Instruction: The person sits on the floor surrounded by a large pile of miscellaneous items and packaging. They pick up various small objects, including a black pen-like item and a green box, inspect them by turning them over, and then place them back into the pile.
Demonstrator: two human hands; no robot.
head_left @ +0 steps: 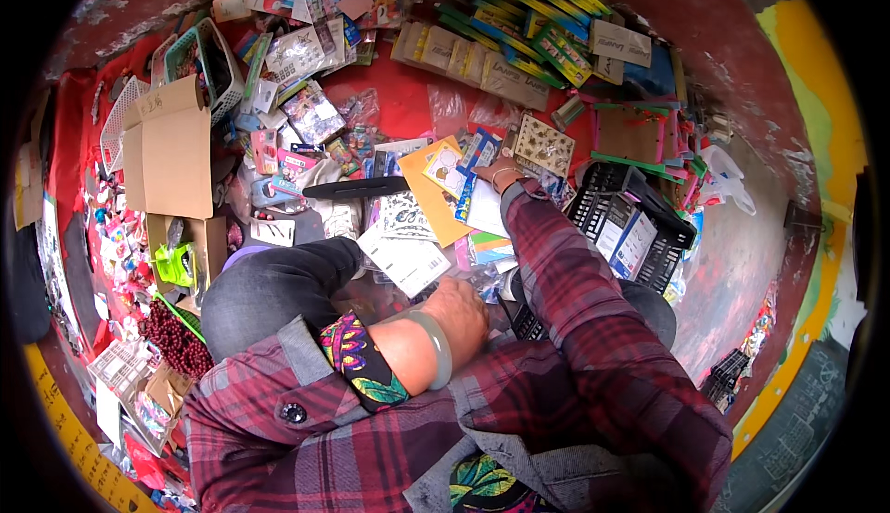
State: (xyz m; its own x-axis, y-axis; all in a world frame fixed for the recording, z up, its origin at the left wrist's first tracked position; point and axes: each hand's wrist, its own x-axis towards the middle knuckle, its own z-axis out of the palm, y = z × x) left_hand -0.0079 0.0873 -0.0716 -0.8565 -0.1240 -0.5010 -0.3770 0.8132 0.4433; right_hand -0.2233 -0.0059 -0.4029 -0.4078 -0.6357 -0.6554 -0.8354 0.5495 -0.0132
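My right hand [501, 171] reaches out to the pile in front of me, its fingers bent at the edge of a flat blue-and-white packet [478, 152]. Under and left of that packet lie a yellow envelope [432, 200] and a card with a cartoon picture [443, 166]. A sheet of patterned stickers [544, 145] is just beyond the fingers. Close to my lap, my left hand [460, 315] is closed with the fingers curled; whatever they may hold is hidden. Nearest to it is a white card with a barcode [413, 263].
A black plastic basket [660, 258] holding cards stands at the right. Brown cartons [468, 63] and green-yellow boxes [562, 52] are stacked at the back. An open cardboard box [174, 165] and dark red beads [176, 342] lie left. A black elongated case [357, 188] lies ahead.
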